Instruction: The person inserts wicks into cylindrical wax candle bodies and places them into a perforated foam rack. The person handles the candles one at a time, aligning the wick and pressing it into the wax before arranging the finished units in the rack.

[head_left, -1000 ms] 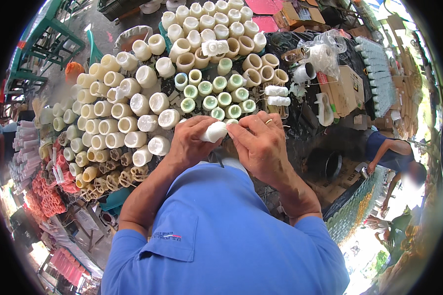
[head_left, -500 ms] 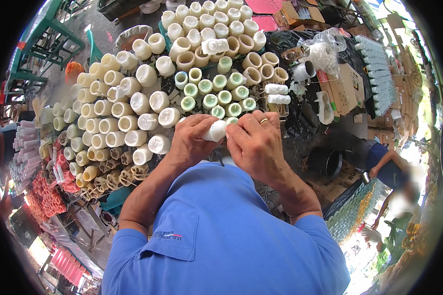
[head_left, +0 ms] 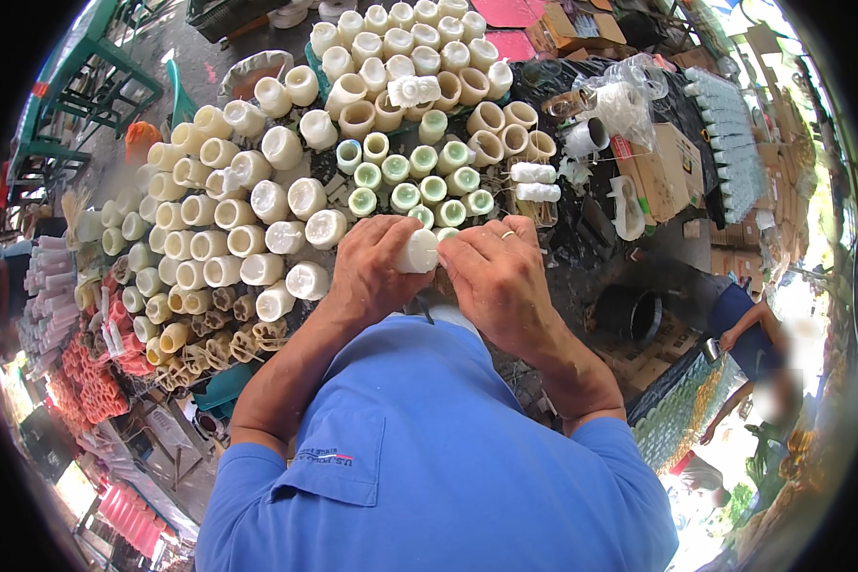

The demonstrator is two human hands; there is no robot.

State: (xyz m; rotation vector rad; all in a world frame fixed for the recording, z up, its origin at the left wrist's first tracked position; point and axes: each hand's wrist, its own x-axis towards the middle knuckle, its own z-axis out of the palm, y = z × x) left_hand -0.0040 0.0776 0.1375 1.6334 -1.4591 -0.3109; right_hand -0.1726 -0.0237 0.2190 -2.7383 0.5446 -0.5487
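White cylindrical wax candle (head_left: 418, 252): in front of the blue shirt (head_left: 467, 448), held in the left hand, its round flat end facing up toward the camera.
Bare left hand (head_left: 364, 262): clamped around the candle's left side.
Bare right hand (head_left: 500, 272): ring on one finger; fingers drawn together, tips at the candle's right edge; whether they pinch anything is too small to tell.
Small round pale green cups (head_left: 396, 170): grouped just beyond the hands, green inside.
Paired white bumpy cylinders (head_left: 536, 182): lying side by side, right of the green cups.
Tan hollow wax cylinders (head_left: 357, 116): open-mouthed, beyond the green cups.
White bumpy block (head_left: 415, 91): resting across some of the tan cylinders.
Cream wax cylinders (head_left: 198, 211): crowded at the left, many with hollow tops.
Brown cardboard box (head_left: 672, 176): at the right, contents hidden.
Black round drum (head_left: 629, 315): right of the right hand, its inside dark.
Clear glass containers (head_left: 723, 148): in close rows at the far right.
Small metal container (head_left: 713, 350): in a co-worker's hand (head_left: 728, 339), contents cannot be told.
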